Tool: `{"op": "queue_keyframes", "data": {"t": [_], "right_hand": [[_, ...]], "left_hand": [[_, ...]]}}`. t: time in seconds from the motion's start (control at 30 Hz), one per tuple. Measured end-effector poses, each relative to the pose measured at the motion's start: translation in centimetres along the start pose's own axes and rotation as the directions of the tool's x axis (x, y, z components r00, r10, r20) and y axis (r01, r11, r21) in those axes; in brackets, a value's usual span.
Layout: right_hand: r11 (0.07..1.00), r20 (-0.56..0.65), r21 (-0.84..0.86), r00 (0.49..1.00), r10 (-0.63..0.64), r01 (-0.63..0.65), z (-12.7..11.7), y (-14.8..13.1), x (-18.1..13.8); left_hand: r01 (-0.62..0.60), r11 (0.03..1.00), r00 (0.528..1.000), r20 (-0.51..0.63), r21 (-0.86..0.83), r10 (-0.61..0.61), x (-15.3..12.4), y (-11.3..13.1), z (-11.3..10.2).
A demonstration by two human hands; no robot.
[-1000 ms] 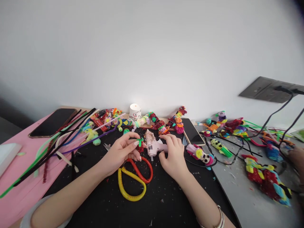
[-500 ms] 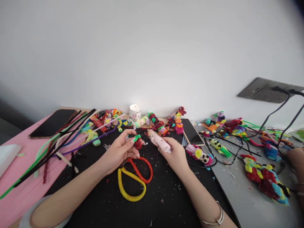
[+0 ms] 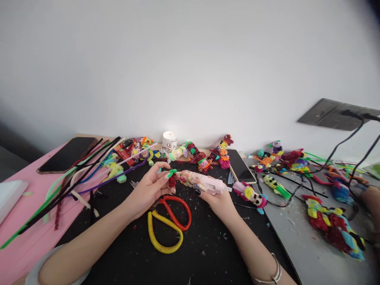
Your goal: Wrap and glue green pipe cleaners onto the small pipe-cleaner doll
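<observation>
My left hand [image 3: 150, 188] pinches a small red pipe-cleaner piece with a green top [image 3: 172, 178] between thumb and fingers, above the black mat [image 3: 208, 245]. My right hand [image 3: 218, 200] grips a pale pink glue gun [image 3: 204, 182], held level with its nozzle touching the red piece. Red and yellow scissors [image 3: 168, 223] lie on the mat just under both hands.
Loose pipe cleaners [image 3: 74, 174] fan over the pink surface at left, beside a dark phone [image 3: 67, 154]. A white cup [image 3: 169, 140] and several pipe-cleaner figures [image 3: 213, 154] line the wall. A second phone [image 3: 241, 165], cables and more figures [image 3: 334, 223] lie at right.
My right hand lifted the glue gun off the mat, turned it level and brought its nozzle to the red piece. My left hand stayed put with that piece.
</observation>
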State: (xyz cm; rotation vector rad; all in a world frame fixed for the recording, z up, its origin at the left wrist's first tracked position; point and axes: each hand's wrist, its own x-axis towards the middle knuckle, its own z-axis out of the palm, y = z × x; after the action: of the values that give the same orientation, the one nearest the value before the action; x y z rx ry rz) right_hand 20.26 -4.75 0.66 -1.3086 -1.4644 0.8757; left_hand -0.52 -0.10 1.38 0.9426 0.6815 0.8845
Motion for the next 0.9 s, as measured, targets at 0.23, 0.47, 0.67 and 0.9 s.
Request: {"op": "queue_keyframes", "data": {"t": [0.23, 0.47, 0.67, 0.9], "right_hand": [[1.000, 0.016, 0.002, 1.000, 0.008, -0.008, 0.14, -0.08, -0.03], [1.000, 0.024, -0.003, 0.999, 0.028, -0.028, 0.17, 0.09, -0.15], [1.000, 0.004, -0.017, 1.000, 0.022, -0.022, 0.19, 0.13, -0.10], [1.000, -0.011, 0.022, 1.000, 0.012, -0.012, 0.14, 0.39, -0.02]], "left_hand": [[-0.019, 1.000, 0.999, 0.028, -0.007, 0.019, 0.02, -0.25, -0.07], [-0.013, 1.000, 1.000, 0.007, -0.009, 0.013, -0.06, -0.08, 0.16], [-0.017, 1.000, 1.000, -0.026, -0.010, 0.017, -0.02, -0.07, 0.16], [-0.012, 0.999, 0.999, -0.036, -0.033, 0.011, -0.02, 0.16, 0.10]]}}
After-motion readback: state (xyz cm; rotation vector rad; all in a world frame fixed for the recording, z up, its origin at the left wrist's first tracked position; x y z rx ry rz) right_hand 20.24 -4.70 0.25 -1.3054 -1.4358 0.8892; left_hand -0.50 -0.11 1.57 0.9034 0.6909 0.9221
